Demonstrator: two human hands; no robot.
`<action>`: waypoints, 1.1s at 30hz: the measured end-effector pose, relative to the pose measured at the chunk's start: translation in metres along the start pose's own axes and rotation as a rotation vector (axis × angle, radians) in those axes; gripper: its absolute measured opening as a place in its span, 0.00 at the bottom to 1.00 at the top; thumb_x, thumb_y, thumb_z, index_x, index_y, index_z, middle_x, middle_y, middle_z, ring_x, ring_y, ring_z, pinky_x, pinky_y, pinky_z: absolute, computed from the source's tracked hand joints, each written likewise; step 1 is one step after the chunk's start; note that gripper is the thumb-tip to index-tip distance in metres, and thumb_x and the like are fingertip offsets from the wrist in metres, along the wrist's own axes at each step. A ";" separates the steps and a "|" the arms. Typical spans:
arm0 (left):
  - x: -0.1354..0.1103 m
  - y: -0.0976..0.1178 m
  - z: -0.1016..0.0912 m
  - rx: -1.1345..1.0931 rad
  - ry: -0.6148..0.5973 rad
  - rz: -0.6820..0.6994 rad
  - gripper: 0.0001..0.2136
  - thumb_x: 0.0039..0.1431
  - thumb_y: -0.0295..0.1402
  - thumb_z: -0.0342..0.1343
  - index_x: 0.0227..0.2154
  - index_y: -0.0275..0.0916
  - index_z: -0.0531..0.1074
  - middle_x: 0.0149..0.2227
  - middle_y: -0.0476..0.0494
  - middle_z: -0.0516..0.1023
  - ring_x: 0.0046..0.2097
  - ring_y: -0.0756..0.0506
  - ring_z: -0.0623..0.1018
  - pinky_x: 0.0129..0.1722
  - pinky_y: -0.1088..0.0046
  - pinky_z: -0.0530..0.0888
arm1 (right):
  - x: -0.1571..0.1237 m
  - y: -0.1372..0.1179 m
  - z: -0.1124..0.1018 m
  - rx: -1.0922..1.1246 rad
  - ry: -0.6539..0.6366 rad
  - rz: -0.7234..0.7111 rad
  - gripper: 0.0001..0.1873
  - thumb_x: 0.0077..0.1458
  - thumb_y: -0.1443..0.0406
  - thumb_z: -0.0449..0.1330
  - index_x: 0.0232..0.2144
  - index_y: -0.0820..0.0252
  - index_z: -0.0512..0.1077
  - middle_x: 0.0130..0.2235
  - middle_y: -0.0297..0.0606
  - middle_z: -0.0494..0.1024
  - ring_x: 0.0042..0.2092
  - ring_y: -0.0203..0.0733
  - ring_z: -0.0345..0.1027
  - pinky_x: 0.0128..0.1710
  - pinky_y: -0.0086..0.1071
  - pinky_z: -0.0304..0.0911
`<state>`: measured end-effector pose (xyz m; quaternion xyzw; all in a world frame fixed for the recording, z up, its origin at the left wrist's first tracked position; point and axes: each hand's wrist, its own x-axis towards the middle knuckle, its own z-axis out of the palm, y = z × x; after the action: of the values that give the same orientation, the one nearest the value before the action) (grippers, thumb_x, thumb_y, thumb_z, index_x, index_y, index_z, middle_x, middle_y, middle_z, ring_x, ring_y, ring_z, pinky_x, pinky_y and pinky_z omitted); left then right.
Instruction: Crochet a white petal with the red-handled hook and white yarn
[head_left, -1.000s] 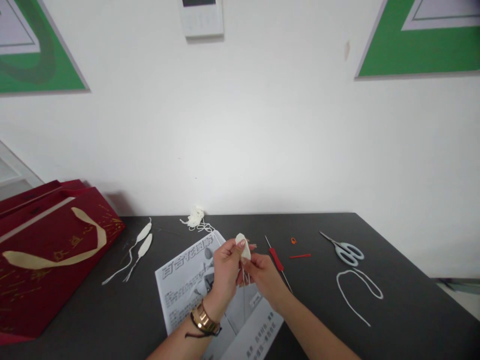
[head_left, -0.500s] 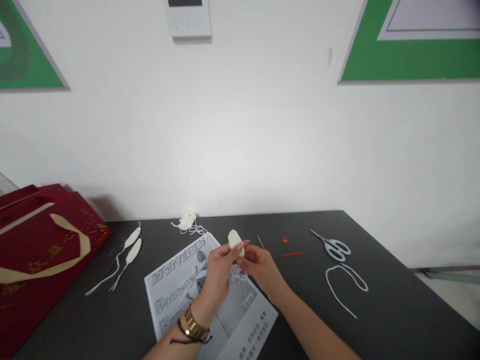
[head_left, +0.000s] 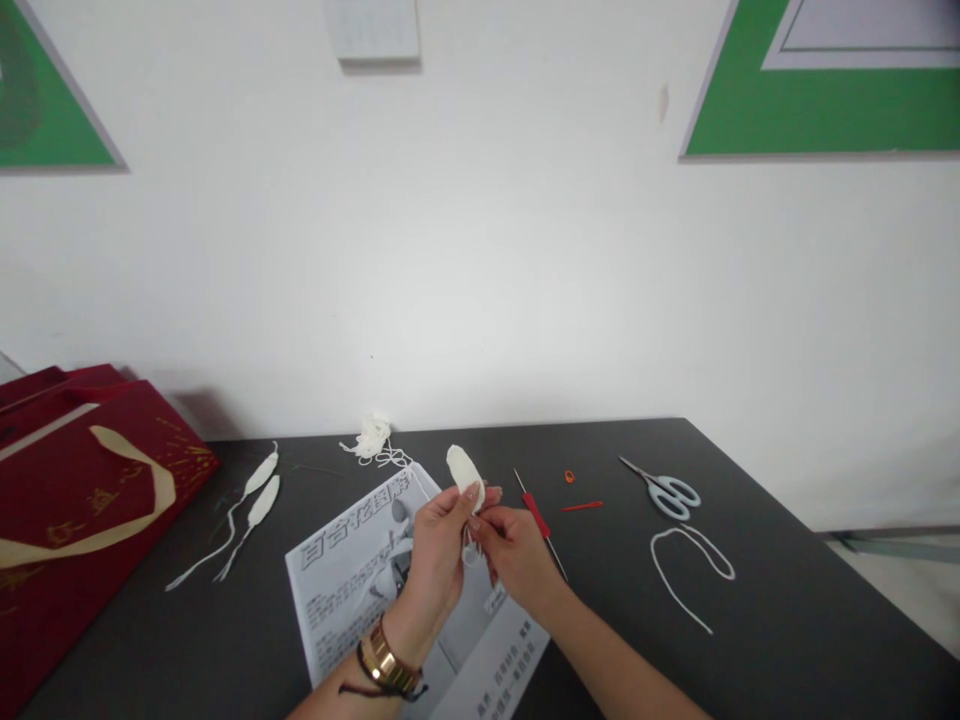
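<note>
A white crocheted petal is pinched between the thumb and fingers of my left hand, its rounded end pointing up and away. Close beside it, my right hand is closed at the petal's lower end, where loops of white yarn hang down. The right fingertips seem to pinch this yarn, though they partly hide it. Under both hands lies a printed pattern sheet. Just right of my right hand, a crochet hook with a red grip rests on the dark table.
Two finished white petals with yarn tails lie at left, near a red gift bag. A yarn heap sits by the wall. To the right are an orange stitch marker, a red needle, scissors and a cut yarn piece.
The petal now stands higher and shows more of its length. My right hand has shifted down slightly to its lower end, uncovering more of the crochet hook. The view has tilted a little.
</note>
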<state>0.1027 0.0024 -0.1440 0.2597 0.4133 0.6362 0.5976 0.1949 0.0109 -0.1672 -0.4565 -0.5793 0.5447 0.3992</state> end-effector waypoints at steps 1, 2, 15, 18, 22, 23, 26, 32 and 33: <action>0.000 -0.001 0.000 -0.002 0.006 0.006 0.09 0.47 0.33 0.63 0.28 0.32 0.76 0.29 0.38 0.82 0.32 0.45 0.79 0.34 0.72 0.73 | 0.000 0.000 0.000 0.003 0.005 -0.003 0.16 0.52 0.56 0.56 0.18 0.59 0.66 0.12 0.27 0.60 0.14 0.31 0.51 0.15 0.28 0.45; 0.000 -0.002 0.000 -0.005 0.011 0.012 0.09 0.47 0.33 0.63 0.28 0.32 0.76 0.29 0.39 0.82 0.32 0.45 0.79 0.34 0.72 0.73 | -0.001 0.000 0.000 0.006 0.010 -0.005 0.16 0.52 0.57 0.56 0.18 0.59 0.66 0.12 0.27 0.59 0.14 0.31 0.51 0.16 0.28 0.44; 0.002 0.001 -0.004 -0.002 0.038 0.054 0.09 0.48 0.34 0.63 0.30 0.33 0.75 0.29 0.40 0.82 0.31 0.46 0.79 0.30 0.74 0.72 | 0.000 -0.007 0.001 0.078 -0.016 -0.008 0.14 0.50 0.59 0.57 0.18 0.61 0.68 0.13 0.27 0.62 0.14 0.30 0.53 0.15 0.26 0.47; 0.000 -0.003 -0.003 0.010 0.035 0.064 0.09 0.48 0.34 0.63 0.30 0.32 0.75 0.30 0.40 0.82 0.28 0.48 0.78 0.28 0.74 0.72 | 0.000 -0.007 0.002 0.097 0.000 -0.011 0.15 0.49 0.61 0.56 0.15 0.61 0.67 0.12 0.27 0.61 0.14 0.30 0.52 0.15 0.26 0.46; -0.003 -0.007 -0.001 0.016 0.026 0.071 0.09 0.49 0.34 0.62 0.29 0.32 0.74 0.29 0.39 0.81 0.28 0.47 0.78 0.28 0.74 0.72 | 0.000 -0.004 0.004 0.125 0.024 -0.023 0.16 0.48 0.63 0.55 0.12 0.60 0.63 0.11 0.26 0.60 0.14 0.29 0.50 0.14 0.26 0.45; -0.004 -0.008 -0.001 0.013 0.028 0.074 0.09 0.49 0.34 0.62 0.29 0.32 0.74 0.29 0.40 0.81 0.28 0.47 0.78 0.28 0.74 0.71 | 0.000 -0.003 0.004 0.131 0.030 -0.026 0.16 0.48 0.63 0.55 0.12 0.60 0.63 0.11 0.27 0.60 0.14 0.29 0.50 0.15 0.26 0.45; -0.004 -0.009 0.000 0.006 0.029 0.082 0.08 0.50 0.33 0.61 0.30 0.33 0.74 0.30 0.40 0.82 0.31 0.47 0.79 0.28 0.75 0.71 | -0.001 -0.003 0.005 0.147 0.047 -0.036 0.15 0.47 0.64 0.55 0.12 0.60 0.63 0.12 0.27 0.61 0.15 0.29 0.51 0.16 0.26 0.46; -0.006 -0.010 0.001 -0.003 0.023 0.087 0.07 0.50 0.32 0.62 0.29 0.33 0.75 0.30 0.41 0.82 0.34 0.47 0.79 0.33 0.75 0.71 | -0.001 -0.004 0.003 0.157 0.061 -0.051 0.15 0.48 0.63 0.55 0.14 0.61 0.64 0.13 0.27 0.61 0.16 0.29 0.49 0.17 0.26 0.45; -0.006 -0.011 0.001 -0.004 0.020 0.087 0.06 0.50 0.32 0.62 0.28 0.33 0.75 0.31 0.41 0.82 0.35 0.47 0.79 0.34 0.75 0.71 | -0.001 -0.004 0.002 0.153 0.060 -0.053 0.15 0.48 0.62 0.55 0.13 0.61 0.64 0.13 0.27 0.60 0.16 0.29 0.49 0.17 0.26 0.45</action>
<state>0.1100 -0.0038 -0.1515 0.2697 0.4061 0.6652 0.5656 0.1930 0.0094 -0.1629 -0.4254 -0.5356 0.5628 0.4642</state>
